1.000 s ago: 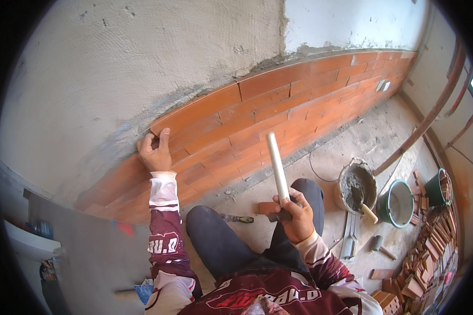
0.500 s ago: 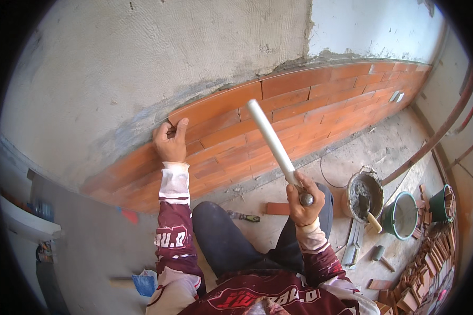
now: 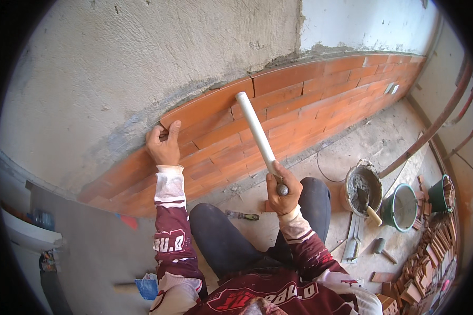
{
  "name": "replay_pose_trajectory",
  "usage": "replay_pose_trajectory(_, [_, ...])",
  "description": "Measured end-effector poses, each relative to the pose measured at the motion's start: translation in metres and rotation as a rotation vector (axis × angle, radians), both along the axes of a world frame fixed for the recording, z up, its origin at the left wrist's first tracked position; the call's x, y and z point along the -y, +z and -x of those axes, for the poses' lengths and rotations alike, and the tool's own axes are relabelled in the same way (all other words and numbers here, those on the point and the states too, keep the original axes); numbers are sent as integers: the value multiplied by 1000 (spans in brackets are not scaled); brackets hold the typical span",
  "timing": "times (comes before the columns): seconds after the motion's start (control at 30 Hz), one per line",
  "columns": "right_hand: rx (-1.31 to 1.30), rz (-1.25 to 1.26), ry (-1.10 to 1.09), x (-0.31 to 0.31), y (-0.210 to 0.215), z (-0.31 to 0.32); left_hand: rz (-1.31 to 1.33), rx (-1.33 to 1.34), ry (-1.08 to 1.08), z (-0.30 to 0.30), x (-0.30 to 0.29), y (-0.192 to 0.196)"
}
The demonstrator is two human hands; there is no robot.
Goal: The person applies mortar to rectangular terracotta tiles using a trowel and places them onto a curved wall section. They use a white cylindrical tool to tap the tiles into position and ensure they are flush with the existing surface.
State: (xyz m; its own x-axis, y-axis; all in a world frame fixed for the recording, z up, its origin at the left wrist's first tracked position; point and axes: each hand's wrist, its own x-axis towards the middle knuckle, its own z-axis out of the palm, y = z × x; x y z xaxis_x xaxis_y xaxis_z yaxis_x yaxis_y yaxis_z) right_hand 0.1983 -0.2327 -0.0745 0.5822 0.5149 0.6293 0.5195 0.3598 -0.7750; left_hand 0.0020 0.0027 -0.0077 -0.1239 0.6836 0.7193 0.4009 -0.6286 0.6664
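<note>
Your right hand (image 3: 283,190) sits just past your knee, its grip clenched round the lower end of a white pipe (image 3: 257,131). The pipe runs up toward 11 o'clock from your fist, and its far end lies over the top tile course on the wall. Whether that end touches the tiles cannot be told.

Your left hand (image 3: 164,147) is out at 10 o'clock from the right one, pressed flat on the upper edge of the orange tiles (image 3: 278,100). Its grip is released: the fingers spread against the tile face and the thumb points up, with nothing held.

On the floor (image 3: 373,142) between your knee and the wall lies a small scraper (image 3: 243,215) with a dark handle. At 3 o'clock from your right hand stands a mortar bucket (image 3: 362,186) with a trowel handle sticking out, and a green bucket (image 3: 399,207) just beside it. A mallet (image 3: 381,248) lies near them, with loose tile pieces (image 3: 431,262) stacked further right.

Beyond the tiles the bare plaster wall (image 3: 142,63) rises grey.
</note>
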Motion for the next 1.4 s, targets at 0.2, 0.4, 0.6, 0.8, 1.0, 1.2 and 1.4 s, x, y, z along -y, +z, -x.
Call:
replay_pose_trajectory(0.2, [28, 40, 43, -6, -7, 2, 56, 15, -7, 3, -5, 0])
replay_pose_trajectory(0.4, [245, -166, 133, -11, 0, 21, 35, -13, 51, 1, 6, 5])
replay_pose_trajectory(0.6, [253, -140, 186, -17, -14, 26, 31, -53, 96, 2, 10, 7])
replay_pose_trajectory(0.8, [272, -173, 154, -19, -21, 28, 18, -9, 80, 0, 12, 8])
replay_pose_trajectory(1.0, [208, -104, 152, -19, -34, 28, 34, -62, 92, 3, 12, 7])
replay_pose_trajectory(1.2, [147, -217, 112, -21, -34, 30, -38, -178, 39, 5, 14, 12])
replay_pose_trajectory(1.4, [127, -113, 66, -21, -38, 27, 101, -100, 16, 3, 12, 5])
